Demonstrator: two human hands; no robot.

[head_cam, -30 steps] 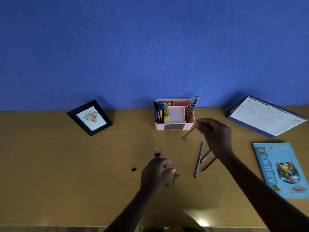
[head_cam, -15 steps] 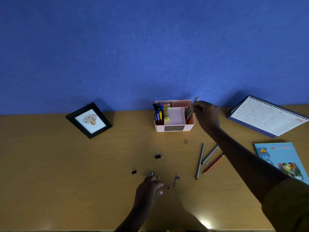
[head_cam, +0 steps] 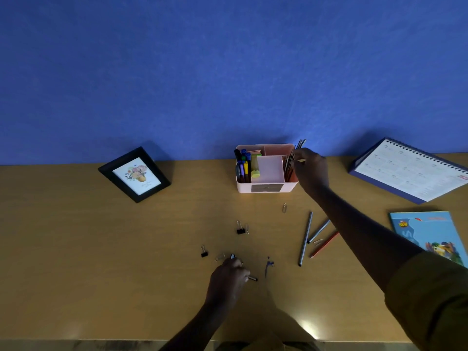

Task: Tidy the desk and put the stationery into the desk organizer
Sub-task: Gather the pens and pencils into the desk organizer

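The pink desk organizer [head_cam: 266, 189] stands at the back of the desk, markers in its left slot and pencils [head_cam: 300, 143] in its right slot. My right hand [head_cam: 311, 171] is at that right slot, fingertips pinching a pencil among the upright ones. My left hand [head_cam: 228, 279] rests on the desk near the front, fingers curled round a short dark stick [head_cam: 254, 278] whose ends poke out either side. Loose on the desk lie two grey pencils [head_cam: 305, 239], a red pencil [head_cam: 325, 244], two black binder clips [head_cam: 241, 230] and paper clips [head_cam: 284, 208].
A black photo frame [head_cam: 134, 174] leans at the back left. A desk calendar [head_cam: 410, 171] stands at the back right, with a blue book [head_cam: 430, 234] in front of it. A small blue item [head_cam: 269, 266] lies right of my left hand. Behind is a blue wall.
My right hand carried a pencil from above the desk up to the organizer's right slot and stays there. My left hand drew back toward me and closed on the short dark stick.
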